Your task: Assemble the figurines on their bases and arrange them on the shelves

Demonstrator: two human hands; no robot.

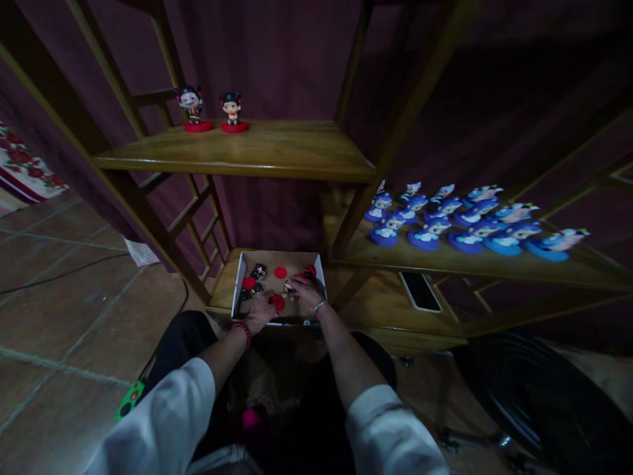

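A shallow white-edged cardboard box [319,264] rests on the low shelf, and both my hands reach into it. My left hand [260,313] has its fingers closed at the edge of a round red base [277,303] near the front of the box. My right hand [307,293] pinches a small dark figurine [288,287], partly hidden by the fingers. Around them in the box lie a loose red disc [280,272], another red disc [249,282] and several dark figurine pieces [258,271]. A red piece [310,270] lies at the right side.
Two figurines on red bases, one white-faced [190,105], stand on the wooden shelf [287,142] above. Rows of blue figurines [428,231] fill the right shelf. A phone-like flat object [420,292] lies below them. A black round stool-like object [539,402] stands at right.
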